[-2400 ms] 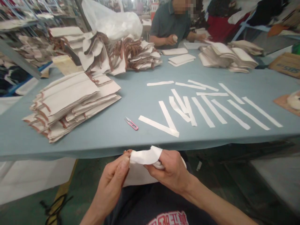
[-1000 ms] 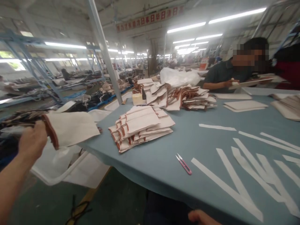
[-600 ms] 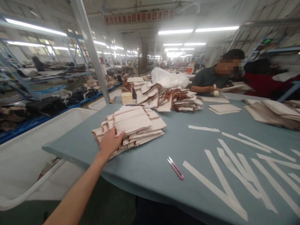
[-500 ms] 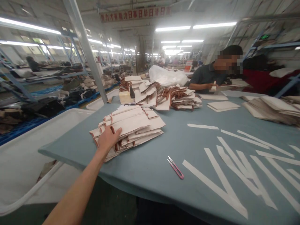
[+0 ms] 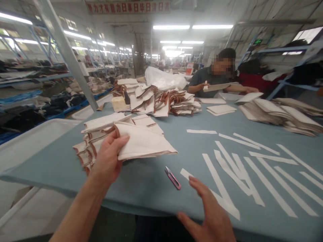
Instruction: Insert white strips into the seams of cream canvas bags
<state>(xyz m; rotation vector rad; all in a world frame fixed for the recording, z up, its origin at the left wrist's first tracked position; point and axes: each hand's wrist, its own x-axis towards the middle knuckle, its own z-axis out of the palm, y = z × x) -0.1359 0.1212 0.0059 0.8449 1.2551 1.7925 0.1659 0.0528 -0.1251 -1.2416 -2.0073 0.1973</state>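
A cream fabric piece with brown edging (image 5: 146, 141) is pinched at its left end by my left hand (image 5: 108, 154), raised in front of a pile of similar pieces (image 5: 101, 122). My right hand (image 5: 207, 211) is over the table's front edge, fingers and thumb spread, holding nothing. Pink-handled thread snips (image 5: 173, 178) lie between my hands on the blue-green cloth (image 5: 148, 188). Several white strips (image 5: 217, 174) are spread out on the right, one of them partly behind my right hand.
A bigger heap of brown-edged pieces (image 5: 148, 99) sits at the back, beside a yellowish block (image 5: 120, 104). Flat cream stacks (image 5: 280, 112) lie at back right, near a seated person (image 5: 202, 79). A metal post (image 5: 73, 60) rises at left above a white bin (image 5: 47, 131).
My left hand has lifted a fabric piece off the pile and moved it toward me. My right hand has come into view. The camera has turned slightly right. The co-worker's arm now reaches toward the stacks.
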